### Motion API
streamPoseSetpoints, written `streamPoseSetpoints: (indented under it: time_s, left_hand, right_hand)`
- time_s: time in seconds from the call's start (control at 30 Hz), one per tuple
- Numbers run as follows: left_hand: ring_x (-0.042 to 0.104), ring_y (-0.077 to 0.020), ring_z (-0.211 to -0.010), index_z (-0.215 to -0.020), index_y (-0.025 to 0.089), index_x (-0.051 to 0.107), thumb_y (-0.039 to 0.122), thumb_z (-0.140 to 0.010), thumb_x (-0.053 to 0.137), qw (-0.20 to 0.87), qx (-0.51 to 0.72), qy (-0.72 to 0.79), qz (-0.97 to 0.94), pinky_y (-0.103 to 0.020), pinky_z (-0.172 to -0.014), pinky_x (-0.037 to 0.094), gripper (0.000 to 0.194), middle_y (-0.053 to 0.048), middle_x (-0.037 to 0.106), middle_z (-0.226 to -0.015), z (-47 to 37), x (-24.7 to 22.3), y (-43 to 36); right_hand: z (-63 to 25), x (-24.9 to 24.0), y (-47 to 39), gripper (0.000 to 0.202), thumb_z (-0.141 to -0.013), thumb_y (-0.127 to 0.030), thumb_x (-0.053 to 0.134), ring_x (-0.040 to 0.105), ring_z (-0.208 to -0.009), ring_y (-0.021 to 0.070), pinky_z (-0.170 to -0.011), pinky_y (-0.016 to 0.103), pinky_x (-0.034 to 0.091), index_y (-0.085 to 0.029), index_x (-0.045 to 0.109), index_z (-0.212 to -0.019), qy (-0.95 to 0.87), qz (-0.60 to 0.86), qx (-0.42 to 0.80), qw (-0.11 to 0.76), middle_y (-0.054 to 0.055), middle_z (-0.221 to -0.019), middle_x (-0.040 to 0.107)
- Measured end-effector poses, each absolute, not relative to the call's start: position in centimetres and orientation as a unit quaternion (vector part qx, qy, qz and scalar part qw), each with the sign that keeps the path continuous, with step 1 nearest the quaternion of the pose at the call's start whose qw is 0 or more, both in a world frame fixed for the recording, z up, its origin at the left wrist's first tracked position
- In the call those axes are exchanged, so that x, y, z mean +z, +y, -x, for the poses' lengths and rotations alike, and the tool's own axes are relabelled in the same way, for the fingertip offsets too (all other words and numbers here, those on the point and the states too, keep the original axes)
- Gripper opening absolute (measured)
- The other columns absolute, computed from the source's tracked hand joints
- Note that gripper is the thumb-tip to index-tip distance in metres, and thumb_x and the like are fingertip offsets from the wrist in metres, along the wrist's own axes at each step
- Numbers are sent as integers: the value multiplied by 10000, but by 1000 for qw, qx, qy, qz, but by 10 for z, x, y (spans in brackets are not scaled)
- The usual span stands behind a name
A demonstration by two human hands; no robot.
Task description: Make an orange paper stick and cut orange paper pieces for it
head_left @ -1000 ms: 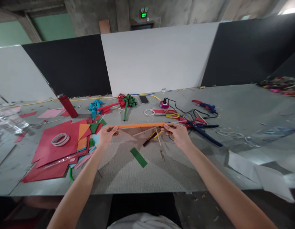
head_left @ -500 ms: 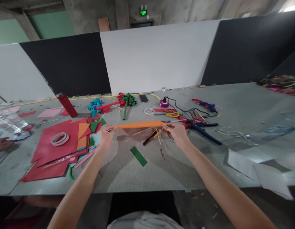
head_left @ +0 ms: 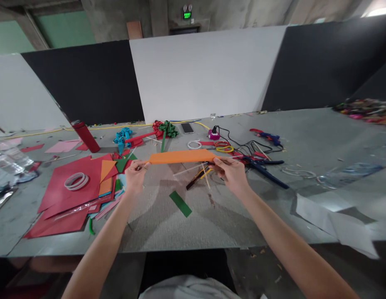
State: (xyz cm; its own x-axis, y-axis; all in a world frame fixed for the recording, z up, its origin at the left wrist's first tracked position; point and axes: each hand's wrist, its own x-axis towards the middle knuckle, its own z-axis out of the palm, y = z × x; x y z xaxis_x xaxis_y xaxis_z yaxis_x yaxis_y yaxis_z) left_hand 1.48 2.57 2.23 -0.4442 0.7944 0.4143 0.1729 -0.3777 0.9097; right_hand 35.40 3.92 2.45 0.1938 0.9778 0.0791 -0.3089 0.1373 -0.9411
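An orange paper strip (head_left: 182,156) is stretched level above the table between my two hands. My left hand (head_left: 137,171) pinches its left end, and my right hand (head_left: 227,169) pinches the right end. Below it on the table lies a small green paper piece (head_left: 180,203). Dark-handled tools (head_left: 195,178) and a thin stick (head_left: 206,176) lie just under the strip near my right hand. Left of my left hand are stacked red sheets (head_left: 60,174) with white tape rolls (head_left: 76,181) on them.
Behind are a red bottle (head_left: 86,136), blue, red and green (head_left: 169,129) curled paper pieces, a phone (head_left: 187,128) and a purple plug block (head_left: 214,133) with cords. To the right lie a navy-handled tool (head_left: 267,172), a clear bottle (head_left: 348,174) and white paper (head_left: 336,224).
The orange strip has turned so more of its broad face shows, and it sits slightly higher. My left hand has shifted a little left. Another person's hand at the far left has gone from view.
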Motion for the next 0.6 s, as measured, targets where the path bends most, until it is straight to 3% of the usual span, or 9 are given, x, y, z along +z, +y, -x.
streamPoseSetpoints:
  time_s: [0.13, 0.33, 0.6]
  left_hand:
    - [470, -119, -603, -785, 174, 779, 472, -653, 837, 278, 652, 535, -460, -236, -544, 335, 331, 4, 606, -653, -17, 32, 17]
    - [457, -101, -505, -768, 164, 769, 491, -666, 838, 342, 635, 523, -454, -220, -479, 328, 349, 0, 595, -531, -22, 40, 12]
    - [572, -106, -460, -823, 147, 709, 502, -622, 880, 412, 631, 497, -429, -245, -509, 437, 442, -79, 749, -730, -19, 37, 15]
  right_hand:
    - [-357, 30, 35, 368, -609, -361, 917, 712, -530, 181, -267, 168, 360, -162, 763, -879, -390, 449, 517, 615, 103, -832, 787]
    - [-357, 22, 42, 338, -575, -312, 945, 747, -621, 178, -347, 135, 461, -160, 751, -808, -376, 423, 523, 637, 67, -765, 772]
    - [-355, 15, 48, 371, -511, -332, 976, 770, -742, 200, -613, 202, 635, -179, 761, -772, -373, 371, 528, 667, 46, -776, 774]
